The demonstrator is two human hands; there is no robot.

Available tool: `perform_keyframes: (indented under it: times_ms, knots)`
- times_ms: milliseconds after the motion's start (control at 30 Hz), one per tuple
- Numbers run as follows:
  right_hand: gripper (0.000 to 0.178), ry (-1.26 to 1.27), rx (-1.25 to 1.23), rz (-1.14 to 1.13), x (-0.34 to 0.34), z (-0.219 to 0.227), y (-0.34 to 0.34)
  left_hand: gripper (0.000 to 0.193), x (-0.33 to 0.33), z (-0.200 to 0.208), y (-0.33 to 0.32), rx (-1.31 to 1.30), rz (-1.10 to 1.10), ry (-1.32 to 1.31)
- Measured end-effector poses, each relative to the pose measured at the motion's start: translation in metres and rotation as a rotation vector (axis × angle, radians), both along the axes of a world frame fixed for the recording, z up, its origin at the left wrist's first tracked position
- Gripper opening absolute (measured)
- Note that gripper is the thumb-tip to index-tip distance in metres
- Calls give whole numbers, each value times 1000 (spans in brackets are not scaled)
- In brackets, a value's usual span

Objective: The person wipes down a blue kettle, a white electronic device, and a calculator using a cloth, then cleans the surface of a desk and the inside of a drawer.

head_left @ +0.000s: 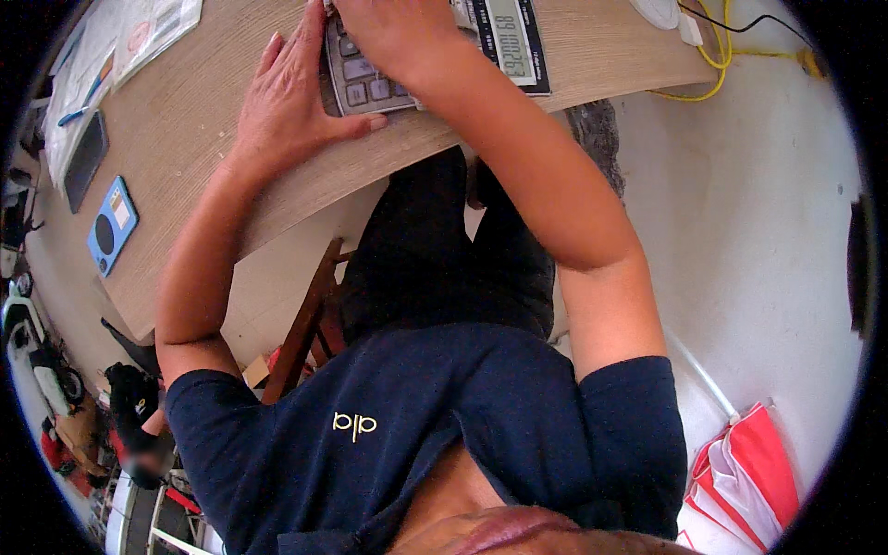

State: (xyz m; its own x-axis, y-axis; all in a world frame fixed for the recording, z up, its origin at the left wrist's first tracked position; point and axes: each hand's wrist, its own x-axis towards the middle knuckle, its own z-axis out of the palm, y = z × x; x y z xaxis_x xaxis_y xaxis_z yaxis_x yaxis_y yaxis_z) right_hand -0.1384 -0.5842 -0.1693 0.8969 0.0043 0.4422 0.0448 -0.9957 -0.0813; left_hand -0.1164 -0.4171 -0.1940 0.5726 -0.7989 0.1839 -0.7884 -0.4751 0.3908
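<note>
A grey-and-black desk calculator [379, 90] lies turned sideways on the wooden desk [194, 148], its lit display towards the right. My left hand [291, 106] rests beside its left end, fingers stretched out and thumb along the edge nearest me, so the hand cups a corner. Over the keys bends my right hand [398, 37], covering many of them. Its fingertips are hidden or cut off by the top of the picture, so I cannot see whether they hold anything. Something small and white [463, 13] shows by the right hand, too little of it visible to name.
Left on the desk are papers [139, 42], a blue pen [74, 117], a dark phone [86, 162] and a blue flat device [113, 227]. Yellow cable [725, 55] hangs at the right edge. A red-and-white umbrella [740, 476] stands lower right; another person [129, 407] is far left.
</note>
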Motion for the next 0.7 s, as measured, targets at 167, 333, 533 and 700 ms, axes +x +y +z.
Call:
perform_keyframes:
  times_ms: [167,333,533,700]
  knots:
    - [16,114,-33,136,-59,15,14,137,0,-2,5,-32,-4,-30]
    - [17,346,146,216,-101,37,6,133,-4,2,4,-30,6,12]
    - [27,271,758,80,-80,85,-34,130,-4,26,5,113,-34,121]
    - [36,222,272,-57,-49,62,-49,133,-2,25,7,118,-69,66]
